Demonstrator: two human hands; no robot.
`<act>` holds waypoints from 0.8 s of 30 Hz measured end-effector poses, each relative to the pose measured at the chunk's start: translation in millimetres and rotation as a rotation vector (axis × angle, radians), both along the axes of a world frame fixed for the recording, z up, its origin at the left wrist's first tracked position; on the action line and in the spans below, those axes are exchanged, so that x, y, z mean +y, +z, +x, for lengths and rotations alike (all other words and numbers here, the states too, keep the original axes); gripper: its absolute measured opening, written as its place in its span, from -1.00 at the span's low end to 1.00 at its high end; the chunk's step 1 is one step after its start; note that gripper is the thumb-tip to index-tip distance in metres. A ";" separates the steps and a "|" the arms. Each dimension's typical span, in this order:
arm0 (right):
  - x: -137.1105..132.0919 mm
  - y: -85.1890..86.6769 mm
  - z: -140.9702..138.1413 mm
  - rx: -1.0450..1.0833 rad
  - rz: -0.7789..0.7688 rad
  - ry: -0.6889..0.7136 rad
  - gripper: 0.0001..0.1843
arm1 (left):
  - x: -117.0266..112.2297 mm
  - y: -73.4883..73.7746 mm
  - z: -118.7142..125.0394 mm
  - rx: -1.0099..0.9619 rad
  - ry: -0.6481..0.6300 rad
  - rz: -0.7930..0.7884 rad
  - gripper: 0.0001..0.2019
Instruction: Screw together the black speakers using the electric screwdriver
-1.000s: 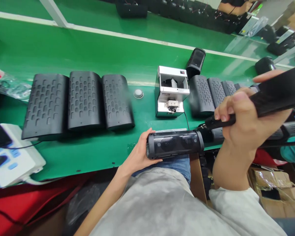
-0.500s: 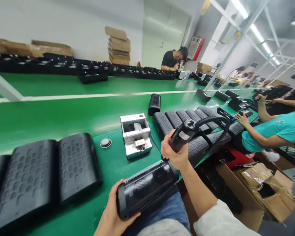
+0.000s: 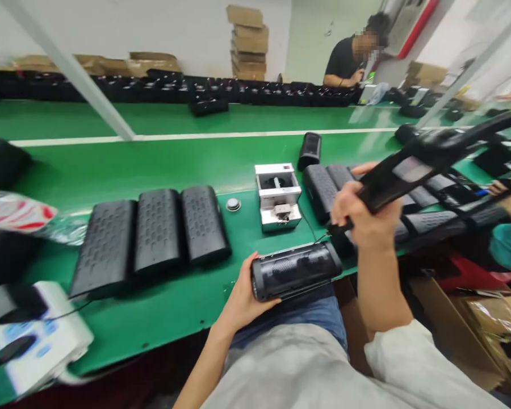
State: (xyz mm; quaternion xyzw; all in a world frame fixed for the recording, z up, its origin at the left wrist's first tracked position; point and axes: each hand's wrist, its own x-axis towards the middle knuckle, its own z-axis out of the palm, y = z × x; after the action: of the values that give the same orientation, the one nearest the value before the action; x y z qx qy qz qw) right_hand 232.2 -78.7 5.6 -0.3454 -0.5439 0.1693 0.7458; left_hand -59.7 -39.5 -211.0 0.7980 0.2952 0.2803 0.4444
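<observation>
My left hand (image 3: 244, 292) grips the left end of a black speaker-like case (image 3: 296, 270) with a mesh front, which lies across my lap at the table edge. My right hand (image 3: 366, 218) is wrapped round a black electric screwdriver (image 3: 402, 173), whose thick cable runs off to the upper right. The screwdriver's thin bit points down and left, above the right end of the case, apart from it as far as I can see. Just beyond the case stands a white screw feeder (image 3: 279, 199). A small round metal dish (image 3: 233, 204) lies left of the feeder.
Several black dimpled cases (image 3: 157, 233) lie to the left, more (image 3: 321, 190) to the right. A white power strip (image 3: 42, 341) with plugs sits at lower left. Another black case (image 3: 310, 150) stands behind the feeder. A co-worker's hand (image 3: 509, 193) is at right; open cartons (image 3: 455, 335) stand below.
The view has swung left and down. My right hand has raised the screwdriver relative to the case and tilted it more level. My left hand still holds the case.
</observation>
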 end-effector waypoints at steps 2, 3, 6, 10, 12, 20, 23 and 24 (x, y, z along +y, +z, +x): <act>13.4 12.9 -1.1 -0.001 0.132 -0.046 -0.60 | -1.2 2.5 0.6 -0.022 -0.018 -0.003 0.27; 23.3 17.2 -3.2 0.004 0.189 -0.063 -0.63 | -1.7 3.2 0.9 -0.032 -0.023 -0.004 0.29; 58.7 19.4 -13.5 0.017 0.287 -0.087 -0.69 | -3.5 4.1 1.6 -0.055 -0.033 -0.005 0.33; 95.4 8.3 -24.1 -0.010 0.271 -0.145 -0.73 | -4.8 4.3 1.6 -0.057 -0.037 -0.023 0.36; 103.9 3.2 -25.9 -0.036 0.211 -0.172 -0.73 | -4.5 4.7 1.5 -0.060 -0.041 -0.025 0.37; 118.6 -9.6 -27.0 -0.062 0.139 -0.215 -0.72 | -3.5 6.4 1.9 -0.066 -0.050 -0.031 0.41; 118.0 -13.0 -25.8 -0.055 0.097 -0.197 -0.68 | -3.9 6.7 1.8 -0.071 -0.050 -0.039 0.41; 114.8 -12.0 -24.2 -0.056 0.075 -0.189 -0.68 | -4.0 6.6 1.8 -0.069 -0.051 -0.040 0.40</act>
State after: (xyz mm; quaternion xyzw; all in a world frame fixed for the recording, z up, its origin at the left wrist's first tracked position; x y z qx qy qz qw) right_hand 208.0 36.1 -6.3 -0.3715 -0.5356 0.0679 0.7553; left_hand -58.0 -43.5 -204.3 0.7861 0.2648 0.2906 0.4770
